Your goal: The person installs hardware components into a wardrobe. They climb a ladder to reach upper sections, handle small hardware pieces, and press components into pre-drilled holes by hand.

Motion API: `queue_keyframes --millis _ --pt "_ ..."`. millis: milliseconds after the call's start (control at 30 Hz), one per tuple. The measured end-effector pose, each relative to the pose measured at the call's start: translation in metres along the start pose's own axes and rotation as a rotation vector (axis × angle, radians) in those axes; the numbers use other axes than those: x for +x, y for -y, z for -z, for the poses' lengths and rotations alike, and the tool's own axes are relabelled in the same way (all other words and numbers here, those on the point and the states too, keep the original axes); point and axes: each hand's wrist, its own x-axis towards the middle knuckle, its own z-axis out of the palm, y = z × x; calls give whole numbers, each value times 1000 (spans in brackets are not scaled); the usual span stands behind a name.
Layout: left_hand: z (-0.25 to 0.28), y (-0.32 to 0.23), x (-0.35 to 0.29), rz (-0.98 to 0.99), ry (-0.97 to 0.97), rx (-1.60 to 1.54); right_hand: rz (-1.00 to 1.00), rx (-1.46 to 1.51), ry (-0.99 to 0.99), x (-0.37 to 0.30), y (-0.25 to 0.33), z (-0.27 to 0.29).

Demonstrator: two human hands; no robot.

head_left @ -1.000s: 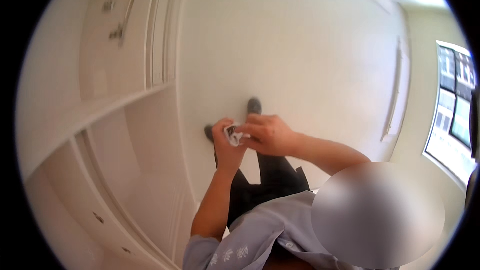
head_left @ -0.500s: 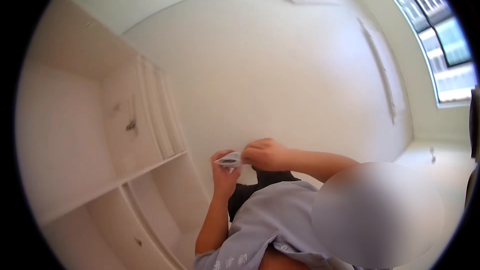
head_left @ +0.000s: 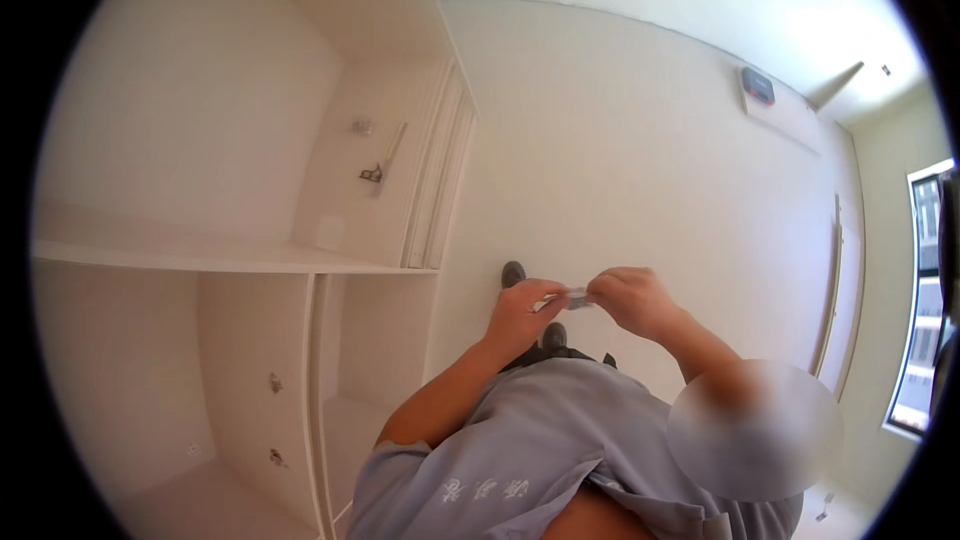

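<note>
In front of my body, a small whitish, partly see-through plastic packet (head_left: 577,298) is stretched between my two hands. My left hand (head_left: 524,314) pinches one end of it with thumb and fingers. The other end is gripped by my right hand (head_left: 637,300), its fingers bent inward. What the packet contains is too small and blurred to make out. Below the hands, my dark shoes (head_left: 556,336) stand on the pale floor.
White cabinetry (head_left: 260,260) with shelves and uprights fills the left side. A tool like a combination square (head_left: 371,174) lies inside it, and metal hinges (head_left: 276,383) sit lower down. Far right are a dark device (head_left: 758,86) on a white board, a long strip (head_left: 830,280) and a window (head_left: 918,300).
My view has turned, bringing more cabinet in and shifting the window rightward. Both hands have moved right in the picture, still holding the packet, which now spans a wider gap between them.
</note>
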Motion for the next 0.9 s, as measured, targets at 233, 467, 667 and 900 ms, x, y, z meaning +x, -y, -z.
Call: queue_keyframes --millis 233,467,667,900 --pt "52 -10 109 -113 55 49 -176 62 -66 100 -29 34" --pt "112 5 203 -146 37 -24 -319 44 -85 198 -58 41" --pt "120 9 269 -247 7 122 -137 17 -18 268 -93 52" --pt "94 0 367 -152 0 251 -2 63 19 317 -194 83"
